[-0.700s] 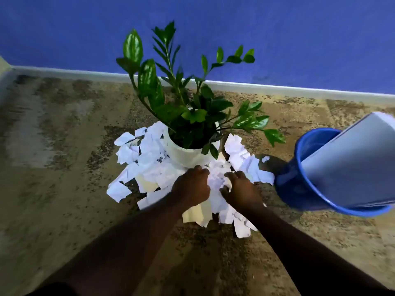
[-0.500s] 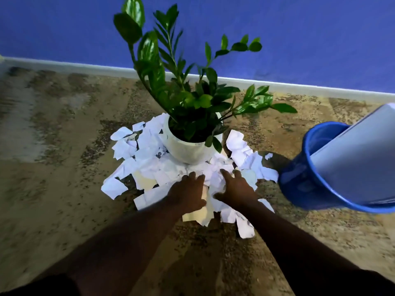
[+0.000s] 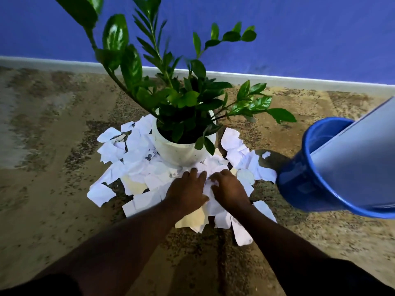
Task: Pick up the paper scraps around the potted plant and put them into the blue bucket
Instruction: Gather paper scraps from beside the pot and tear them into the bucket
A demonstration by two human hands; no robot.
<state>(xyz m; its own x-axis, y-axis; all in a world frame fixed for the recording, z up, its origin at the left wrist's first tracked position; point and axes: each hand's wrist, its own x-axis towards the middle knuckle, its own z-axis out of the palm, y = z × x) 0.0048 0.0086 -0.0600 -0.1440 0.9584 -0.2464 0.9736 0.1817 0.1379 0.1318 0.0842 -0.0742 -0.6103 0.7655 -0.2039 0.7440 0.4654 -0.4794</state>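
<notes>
The left hand (image 3: 185,190) is resting on the scraps (image 3: 136,167) just in front of the pot (image 3: 179,152), its fingers nearly straight and pressing the paper against the floor (image 3: 53,167); it is open and gripping nothing. The right hand (image 3: 230,189) is lying just beside it, its fingers curling inward and pinching bunched paper in the narrow gap between the two hands. The scraps are lying on the floor around the pot, overlapping on its left, front and right sides. The white pot is standing upright in the middle of them, and the plant (image 3: 183,99) is spreading its leaves over the paper nearest the pot. The bucket (image 3: 299,189) is standing to the right, near the edge of the scrap pile. A pale sheet (image 3: 359,163) is leaning out of it and covering much of its mouth. A blue wall (image 3: 299,39) with a white skirting (image 3: 64,63) is closing the floor behind. Count: two hands, one pot, one plant, one bucket, one sheet. The scraps are overlapping too much for an exact count; they are running to several dozen.
</notes>
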